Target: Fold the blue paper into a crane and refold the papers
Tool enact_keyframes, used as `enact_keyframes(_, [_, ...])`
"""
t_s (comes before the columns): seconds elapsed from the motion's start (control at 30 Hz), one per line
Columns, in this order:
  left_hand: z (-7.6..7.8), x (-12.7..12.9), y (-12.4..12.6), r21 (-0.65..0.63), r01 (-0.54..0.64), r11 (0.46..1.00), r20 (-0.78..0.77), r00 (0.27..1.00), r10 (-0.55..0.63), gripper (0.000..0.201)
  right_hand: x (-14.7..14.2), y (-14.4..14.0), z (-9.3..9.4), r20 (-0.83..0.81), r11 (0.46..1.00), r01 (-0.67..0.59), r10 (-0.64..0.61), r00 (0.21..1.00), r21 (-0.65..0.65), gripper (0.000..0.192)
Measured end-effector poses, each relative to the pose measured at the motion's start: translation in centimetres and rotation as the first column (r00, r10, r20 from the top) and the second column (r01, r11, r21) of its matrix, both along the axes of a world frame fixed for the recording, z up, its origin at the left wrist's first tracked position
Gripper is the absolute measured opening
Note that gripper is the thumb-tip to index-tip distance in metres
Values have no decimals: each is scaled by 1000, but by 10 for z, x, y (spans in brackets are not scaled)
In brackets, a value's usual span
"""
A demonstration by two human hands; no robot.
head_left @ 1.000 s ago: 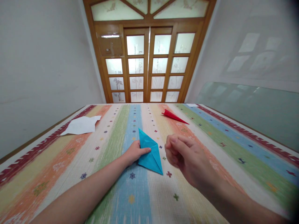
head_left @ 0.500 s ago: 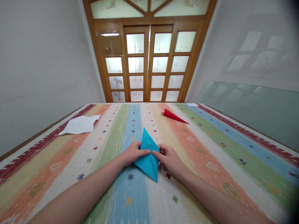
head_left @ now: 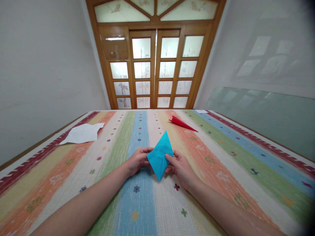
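Head view: left hand (head_left: 136,161), right hand (head_left: 180,167) pinch blue folded paper (head_left: 159,155); fingertips behind hidden, paper seemingly lifted.

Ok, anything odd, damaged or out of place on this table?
Only the white paper near the table's left edge: its outline looks ragged, as if torn. The blue fold, held by the left hand and right hand, and the red fold look tidy.

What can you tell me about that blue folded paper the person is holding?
The blue folded paper is a bright turquoise sheet creased into a kite-like diamond, one point aimed away towards the doors, the other towards the person. Crease lines cross its middle. The left hand pinches its left corner and the right hand its right corner, holding it over the striped tablecloth; whether its near tip touches the cloth is unclear.
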State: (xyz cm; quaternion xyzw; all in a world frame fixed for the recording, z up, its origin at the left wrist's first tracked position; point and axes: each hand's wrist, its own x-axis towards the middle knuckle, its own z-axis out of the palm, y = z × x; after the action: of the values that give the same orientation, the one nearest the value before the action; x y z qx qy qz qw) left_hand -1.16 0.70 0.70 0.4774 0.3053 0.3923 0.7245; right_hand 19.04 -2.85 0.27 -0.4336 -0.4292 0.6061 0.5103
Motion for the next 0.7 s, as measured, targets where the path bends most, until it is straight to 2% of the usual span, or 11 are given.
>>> enact_keyframes(0.17, [1,1,-3,81,106,991,-44,994,-103,47,-3,-3,3,44,1000,-11,10,999,28,33])
enact_keyframes(0.3, [-1,4,-6,192,131,973,-141,984,-105,51,-4,-4,5,83,999,-25,23,996,30,32])
enact_keyframes(0.53, [-6,12,-7,238,-5,971,-252,965,67,43,-7,-8,7,160,993,-101,91,983,56,35])
enact_keyframes(0.7, [-9,13,-6,178,-54,982,-261,960,100,45,-9,-10,8,119,988,-146,138,983,57,40])
